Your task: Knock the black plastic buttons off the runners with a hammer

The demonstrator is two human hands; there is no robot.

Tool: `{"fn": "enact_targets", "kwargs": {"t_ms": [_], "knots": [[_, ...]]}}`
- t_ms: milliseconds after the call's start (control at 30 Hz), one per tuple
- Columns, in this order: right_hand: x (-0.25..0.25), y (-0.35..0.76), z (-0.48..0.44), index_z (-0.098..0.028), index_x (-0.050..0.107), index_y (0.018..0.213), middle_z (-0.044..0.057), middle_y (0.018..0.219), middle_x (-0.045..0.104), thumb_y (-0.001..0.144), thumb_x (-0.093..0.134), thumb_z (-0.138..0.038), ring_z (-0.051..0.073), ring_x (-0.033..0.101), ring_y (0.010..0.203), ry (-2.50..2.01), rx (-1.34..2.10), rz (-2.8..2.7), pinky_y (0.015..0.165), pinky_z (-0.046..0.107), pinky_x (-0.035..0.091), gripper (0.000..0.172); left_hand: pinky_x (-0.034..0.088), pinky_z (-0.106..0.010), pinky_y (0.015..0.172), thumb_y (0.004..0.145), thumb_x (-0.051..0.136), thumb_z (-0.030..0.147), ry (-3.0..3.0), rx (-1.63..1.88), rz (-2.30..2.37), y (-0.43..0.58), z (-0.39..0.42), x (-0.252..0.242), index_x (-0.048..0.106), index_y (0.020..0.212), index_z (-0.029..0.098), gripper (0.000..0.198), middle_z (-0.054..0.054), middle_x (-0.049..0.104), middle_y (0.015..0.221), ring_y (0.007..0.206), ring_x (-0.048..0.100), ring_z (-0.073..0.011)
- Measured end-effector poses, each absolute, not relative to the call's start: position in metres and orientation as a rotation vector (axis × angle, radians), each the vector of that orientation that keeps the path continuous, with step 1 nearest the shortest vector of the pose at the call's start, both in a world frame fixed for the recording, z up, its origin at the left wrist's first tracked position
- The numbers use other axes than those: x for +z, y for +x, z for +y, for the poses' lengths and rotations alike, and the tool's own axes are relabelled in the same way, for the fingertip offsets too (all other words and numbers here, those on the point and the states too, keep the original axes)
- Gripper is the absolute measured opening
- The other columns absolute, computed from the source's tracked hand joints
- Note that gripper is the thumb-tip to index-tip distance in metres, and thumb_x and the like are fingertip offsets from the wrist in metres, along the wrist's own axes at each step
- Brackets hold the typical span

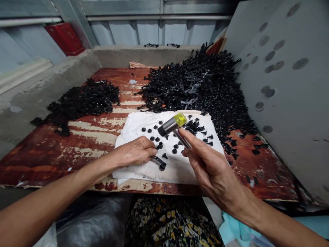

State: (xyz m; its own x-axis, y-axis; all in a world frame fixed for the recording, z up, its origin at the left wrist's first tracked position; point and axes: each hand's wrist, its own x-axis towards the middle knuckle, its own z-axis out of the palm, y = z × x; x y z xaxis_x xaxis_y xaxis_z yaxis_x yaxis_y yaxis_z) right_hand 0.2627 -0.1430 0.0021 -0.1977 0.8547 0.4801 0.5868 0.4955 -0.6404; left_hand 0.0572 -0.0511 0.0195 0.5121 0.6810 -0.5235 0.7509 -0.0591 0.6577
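Black plastic arm (159, 161) lies flat on the lumpy white pad (177, 169), with my left hand (136, 151) pinching its near end and round black caps (175, 151) scattered loose around it. My right hand (213, 171) is clamped on the shaft of a little steel hammer (171, 125) with a yellow face, held just above the pad. Further out on the peeling red board (51, 151) are two tangled heaps of black parts, a small heap (82, 99) on the left and a big heap (205, 85) on the right.

**Workshop corner: metal wall, worn table**

Grey corrugated metal wall (144, 31) at back, with a horizontal pipe (159, 17) across it. Red box (65, 37) upper left. A rough concrete ledge (144, 55) borders the table (64, 151) at back and left. The table's red paint is peeling to pale wood. Grey board (288, 103) with dark spots stands at right. Light is flat and even.
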Motion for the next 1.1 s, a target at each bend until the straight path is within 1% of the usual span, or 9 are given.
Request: {"fn": "enact_targets", "kwargs": {"t_ms": [67,167,233,367,533,700,833,967,1100], "knots": [[0.000,0.264,-0.141,-0.014,0.046,0.145,0.011,0.097,0.067,0.087,0.037,-0.001,0.019,0.065,0.077,-1.234,0.251,-2.027,0.068,0.030,0.057,0.060,0.019,-0.021,0.038,0.081,0.052,0.034,1.775,-0.088,1.200,0.057,-0.051,0.023,0.044,0.053,0.019,0.034,0.005,0.038,0.043,0.037,0.029,-0.0063],[-0.002,0.267,-0.140,-0.011,0.051,0.140,0.006,0.076,0.058,0.081,0.035,0.000,0.014,0.047,0.047,-1.303,0.135,-2.232,0.042,0.026,0.046,0.062,0.017,-0.022,0.038,0.082,0.052,0.036,1.721,-0.100,1.181,0.057,-0.051,0.026,0.045,0.052,0.019,0.035,0.006,0.035,0.042,0.036,0.026,-0.0062],[0.000,0.268,-0.142,-0.015,0.046,0.144,0.005,0.078,0.057,0.083,0.035,0.000,0.014,0.048,0.050,-1.283,0.132,-2.221,0.045,0.026,0.048,0.064,0.017,-0.022,0.038,0.082,0.053,0.036,1.716,-0.103,1.185,0.056,-0.051,0.026,0.045,0.051,0.019,0.036,0.006,0.035,0.041,0.036,0.025,-0.0062],[0.001,0.268,-0.147,-0.029,0.018,0.156,0.008,0.095,0.060,0.089,0.036,-0.001,0.018,0.057,0.075,-1.276,0.105,-2.070,0.066,0.028,0.055,0.075,0.016,-0.022,0.037,0.082,0.052,0.038,1.692,-0.109,1.187,0.055,-0.051,0.026,0.045,0.050,0.019,0.037,0.005,0.035,0.040,0.035,0.026,-0.0068],[-0.005,0.268,-0.141,-0.028,0.040,0.148,0.002,0.078,0.054,0.082,0.038,0.002,0.013,0.045,0.051,-1.310,0.111,-2.262,0.045,0.022,0.045,0.072,0.016,-0.021,0.036,0.080,0.054,0.041,1.667,-0.084,1.147,0.055,-0.048,0.021,0.046,0.051,0.019,0.038,0.006,0.034,0.039,0.034,0.025,-0.0060],[-0.003,0.269,-0.139,-0.031,0.022,0.155,0.004,0.090,0.057,0.087,0.037,0.001,0.015,0.056,0.069,-1.255,0.077,-2.063,0.063,0.025,0.053,0.077,0.016,-0.022,0.036,0.078,0.057,0.045,1.605,-0.086,1.137,0.052,-0.046,0.014,0.047,0.052,0.019,0.039,0.005,0.036,0.038,0.035,0.027,-0.0065],[-0.008,0.270,-0.140,-0.027,0.037,0.150,0.002,0.082,0.056,0.081,0.038,0.001,0.012,0.047,0.051,-1.353,0.147,-2.273,0.049,0.022,0.047,0.074,0.014,-0.022,0.035,0.077,0.059,0.048,1.573,-0.066,1.135,0.052,-0.046,0.013,0.047,0.051,0.020,0.040,0.007,0.032,0.036,0.033,0.023,-0.0062],[-0.011,0.271,-0.143,-0.027,0.031,0.153,0.004,0.085,0.056,0.085,0.038,-0.001,0.016,0.053,0.061,-1.341,0.155,-2.107,0.056,0.027,0.052,0.073,0.015,-0.021,0.035,0.080,0.057,0.042,1.602,-0.091,1.157,0.054,-0.046,0.015,0.047,0.050,0.019,0.039,0.006,0.033,0.037,0.033,0.025,-0.0060],[-0.012,0.271,-0.142,-0.023,0.044,0.146,0.002,0.077,0.054,0.081,0.037,0.001,0.013,0.047,0.050,-1.364,0.167,-2.256,0.045,0.025,0.044,0.069,0.013,-0.020,0.035,0.082,0.054,0.039,1.585,-0.081,1.165,0.056,-0.047,0.019,0.046,0.049,0.019,0.039,0.007,0.031,0.035,0.032,0.023,-0.0055]]}}
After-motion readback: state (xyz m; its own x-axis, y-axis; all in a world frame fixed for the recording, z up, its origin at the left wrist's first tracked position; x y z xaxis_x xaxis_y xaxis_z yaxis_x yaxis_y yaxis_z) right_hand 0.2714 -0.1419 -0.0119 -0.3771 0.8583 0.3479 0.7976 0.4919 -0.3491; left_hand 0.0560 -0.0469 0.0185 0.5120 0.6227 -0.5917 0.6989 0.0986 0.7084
